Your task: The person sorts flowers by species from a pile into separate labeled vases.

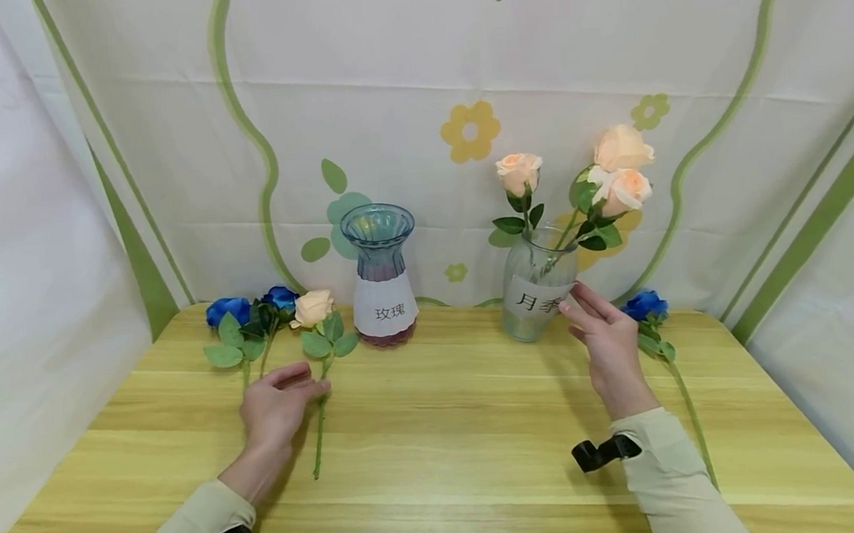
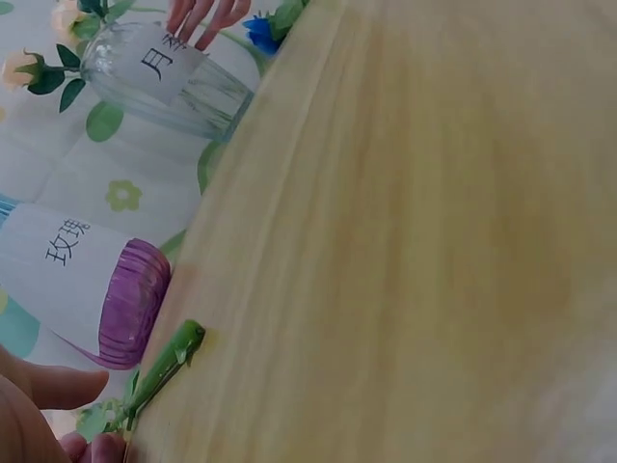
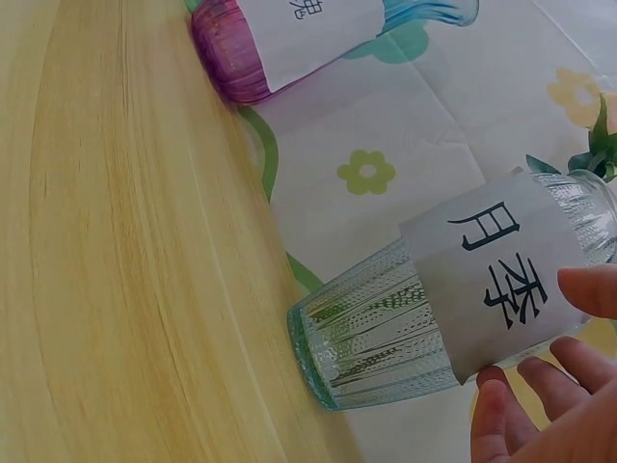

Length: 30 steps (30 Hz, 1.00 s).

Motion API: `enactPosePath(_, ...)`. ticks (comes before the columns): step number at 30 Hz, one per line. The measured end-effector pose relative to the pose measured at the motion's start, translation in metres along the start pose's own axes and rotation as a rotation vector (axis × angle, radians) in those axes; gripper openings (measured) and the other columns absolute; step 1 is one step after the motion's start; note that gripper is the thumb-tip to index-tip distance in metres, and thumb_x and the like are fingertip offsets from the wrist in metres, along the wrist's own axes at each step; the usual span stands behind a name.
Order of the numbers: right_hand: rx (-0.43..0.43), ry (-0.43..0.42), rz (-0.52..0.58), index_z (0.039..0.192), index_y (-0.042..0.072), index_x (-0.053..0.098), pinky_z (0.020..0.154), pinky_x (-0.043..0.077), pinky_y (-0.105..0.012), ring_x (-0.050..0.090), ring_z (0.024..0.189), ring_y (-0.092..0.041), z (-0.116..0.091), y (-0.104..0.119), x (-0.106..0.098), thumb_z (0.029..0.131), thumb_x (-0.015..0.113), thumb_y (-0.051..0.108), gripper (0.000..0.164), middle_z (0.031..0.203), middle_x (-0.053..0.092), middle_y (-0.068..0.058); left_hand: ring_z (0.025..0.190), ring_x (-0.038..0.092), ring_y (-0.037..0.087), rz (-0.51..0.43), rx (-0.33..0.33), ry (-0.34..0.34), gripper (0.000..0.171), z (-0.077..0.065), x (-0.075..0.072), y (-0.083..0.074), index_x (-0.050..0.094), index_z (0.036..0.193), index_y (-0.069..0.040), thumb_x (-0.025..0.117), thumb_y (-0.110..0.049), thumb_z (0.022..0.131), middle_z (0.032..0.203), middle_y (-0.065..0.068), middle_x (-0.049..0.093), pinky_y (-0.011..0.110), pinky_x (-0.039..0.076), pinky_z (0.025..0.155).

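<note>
My left hand is by the stem of a peach rose lying on the table, thumb and fingers apart. In the left wrist view, the green stem end lies just past the thumb. My right hand touches the right side of a clear glass vase that stands upright with several-stemmed peach roses in it. In the right wrist view, its thumb is over the edge of the vase's white label, and loosely bent fingers are along the side.
A blue and purple vase with a white label stands left of the clear one. Blue roses lie at the table's left; another blue rose lies at the right. A patterned cloth hangs behind the wooden table.
</note>
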State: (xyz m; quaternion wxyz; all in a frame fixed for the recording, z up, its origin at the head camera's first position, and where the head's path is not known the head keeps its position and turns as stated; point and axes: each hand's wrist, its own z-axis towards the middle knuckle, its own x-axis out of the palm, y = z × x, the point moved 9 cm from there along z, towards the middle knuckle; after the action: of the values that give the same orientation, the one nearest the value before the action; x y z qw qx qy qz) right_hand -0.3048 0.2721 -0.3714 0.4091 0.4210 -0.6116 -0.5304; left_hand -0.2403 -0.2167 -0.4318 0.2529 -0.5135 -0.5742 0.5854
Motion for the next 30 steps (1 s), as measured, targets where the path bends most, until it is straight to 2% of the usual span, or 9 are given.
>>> enactPosePath(3,-0.002,0.002,0.006,0.157,0.023,0.054,0.092,0.054,-0.017,0.061,0.130,-0.001,0.000,0.001,0.000,0.100,0.075,0.024,0.061,0.165,0.050,0.005,0.100,0.077,0.017,0.049,0.017,-0.004,0.051,0.002,0.000,-0.002,0.074,0.130,-0.005,0.091,-0.018,0.084,0.125,0.016,0.078,0.017,0.058,0.077)
enactPosePath(7,-0.004,0.001,0.010,0.157,0.023,0.054,0.092,0.054,-0.017,0.063,0.127,-0.001,0.000,0.001,0.000,0.100,0.075,0.024,0.060,0.165,0.050,0.005,0.116,0.073,0.032,0.095,0.040,0.007,0.052,0.004,0.003,-0.006,0.074,0.130,-0.004,0.091,-0.018,0.082,0.127,0.017,0.077,0.036,0.060,0.095)
enactPosePath(9,-0.003,-0.001,0.008,0.157,0.023,0.054,0.092,0.054,-0.017,0.064,0.125,0.000,0.000,0.001,-0.001,0.101,0.075,0.024,0.060,0.165,0.050,0.005,0.122,0.070,0.035,0.114,0.050,0.022,0.053,0.006,0.004,-0.007,0.074,0.130,-0.004,0.091,-0.017,0.082,0.129,0.017,0.076,0.046,0.057,0.103)
enactPosePath(12,-0.001,-0.001,0.003,0.157,0.022,0.054,0.092,0.054,-0.017,0.064,0.124,0.000,0.000,0.001,-0.001,0.101,0.074,0.023,0.060,0.166,0.050,0.004,0.124,0.067,0.038,0.149,0.071,0.039,0.052,0.009,0.007,-0.010,0.074,0.129,-0.003,0.090,-0.016,0.081,0.128,0.017,0.077,0.052,0.052,0.108)
enactPosePath(18,0.002,0.002,0.006,0.157,0.022,0.054,0.092,0.054,-0.017,0.063,0.126,-0.001,-0.001,0.002,-0.001,0.101,0.075,0.024,0.060,0.166,0.050,0.004,0.122,0.066,0.041,0.256,0.124,0.051,0.047,0.015,0.010,-0.019,0.075,0.126,-0.002,0.089,-0.013,0.083,0.121,0.018,0.079,0.055,0.051,0.106)
enactPosePath(24,-0.005,0.010,0.012,0.157,0.022,0.053,0.091,0.055,-0.016,0.063,0.127,0.000,-0.001,0.002,-0.002,0.101,0.075,0.024,0.061,0.166,0.050,0.005,0.117,0.068,0.042,0.377,0.225,0.086,0.045,0.014,0.018,-0.031,0.075,0.123,0.000,0.088,-0.011,0.082,0.117,0.018,0.079,0.058,0.050,0.107)
enactPosePath(27,-0.002,0.013,0.009,0.158,0.022,0.053,0.092,0.054,-0.017,0.063,0.126,0.000,-0.001,0.001,-0.002,0.101,0.075,0.025,0.061,0.166,0.049,0.005,0.112,0.070,0.039,0.394,0.250,0.105,0.041,0.013,0.021,-0.034,0.076,0.121,0.000,0.087,-0.009,0.081,0.114,0.017,0.080,0.058,0.053,0.104)
enactPosePath(30,0.003,0.013,0.003,0.158,0.023,0.052,0.093,0.054,-0.017,0.062,0.127,0.000,-0.001,0.000,-0.002,0.101,0.075,0.025,0.061,0.166,0.048,0.005,0.104,0.074,0.033,0.383,0.238,0.107,0.039,0.013,0.021,-0.033,0.078,0.119,-0.003,0.085,-0.009,0.081,0.110,0.015,0.081,0.050,0.059,0.096)
